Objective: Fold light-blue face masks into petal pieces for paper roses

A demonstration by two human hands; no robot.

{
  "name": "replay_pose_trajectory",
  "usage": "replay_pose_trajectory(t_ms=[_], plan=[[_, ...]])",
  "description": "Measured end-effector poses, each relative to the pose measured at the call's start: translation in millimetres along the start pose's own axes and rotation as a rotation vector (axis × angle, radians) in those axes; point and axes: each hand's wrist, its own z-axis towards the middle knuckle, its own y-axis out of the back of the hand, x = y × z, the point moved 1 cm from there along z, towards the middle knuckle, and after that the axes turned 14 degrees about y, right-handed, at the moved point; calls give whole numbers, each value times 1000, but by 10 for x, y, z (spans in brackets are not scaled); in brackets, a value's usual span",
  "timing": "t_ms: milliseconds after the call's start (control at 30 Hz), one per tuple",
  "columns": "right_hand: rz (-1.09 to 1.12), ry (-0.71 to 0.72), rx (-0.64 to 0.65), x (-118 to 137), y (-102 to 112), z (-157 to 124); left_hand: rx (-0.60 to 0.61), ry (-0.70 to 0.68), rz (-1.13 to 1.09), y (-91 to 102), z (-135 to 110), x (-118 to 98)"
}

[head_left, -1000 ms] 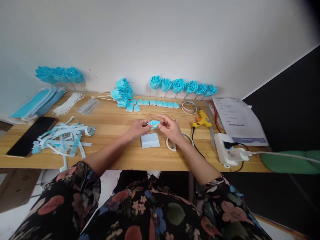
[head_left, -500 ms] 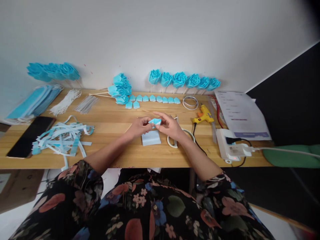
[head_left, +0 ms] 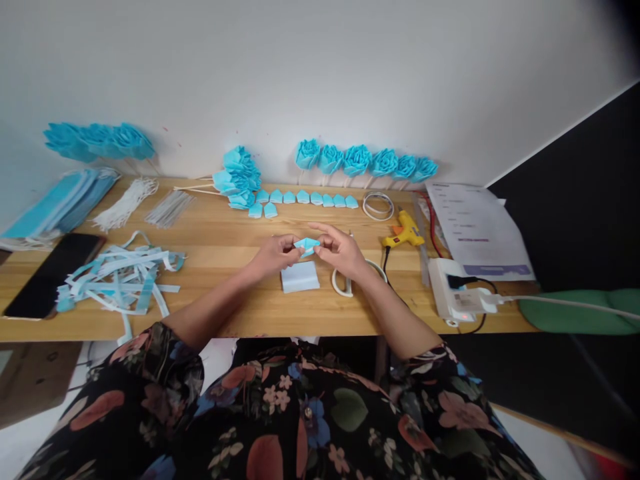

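Note:
Between my two hands, above the wooden table, is a small folded piece of blue mask fabric (head_left: 307, 245). My left hand (head_left: 277, 255) pinches its left end, and my right hand (head_left: 342, 253) pinches its right end with the index finger raised over it. Just below them a pale blue fabric rectangle (head_left: 300, 277) lies flat. White-handled scissors (head_left: 342, 285) lie partly hidden under my right hand. Beyond my hands, several folded blue petals (head_left: 303, 197) are lined up, with two more in front at the left.
Blue fabric flowers (head_left: 357, 160) stand along the wall. At left are face masks (head_left: 60, 200), white ear loops (head_left: 127, 203), wire strips (head_left: 170, 208), fabric scraps (head_left: 120, 277) and a phone (head_left: 50, 277). At right are a yellow glue gun (head_left: 404, 230), a power strip (head_left: 453, 293) and a paper sheet (head_left: 473, 227).
The piece of blue fabric has turned slightly between my fingers and now looks wider and flatter. Both hands keep their pinch. The whole view has shifted a little.

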Motion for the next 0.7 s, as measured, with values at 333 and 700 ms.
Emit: replay_pose_trajectory(t_ms=[333, 700], plan=[[28, -8, 13, -4, -7, -2, 9, -10, -16, 0, 56, 92], [-32, -20, 17, 20, -45, -16, 3, -129, 62, -35, 58, 104]])
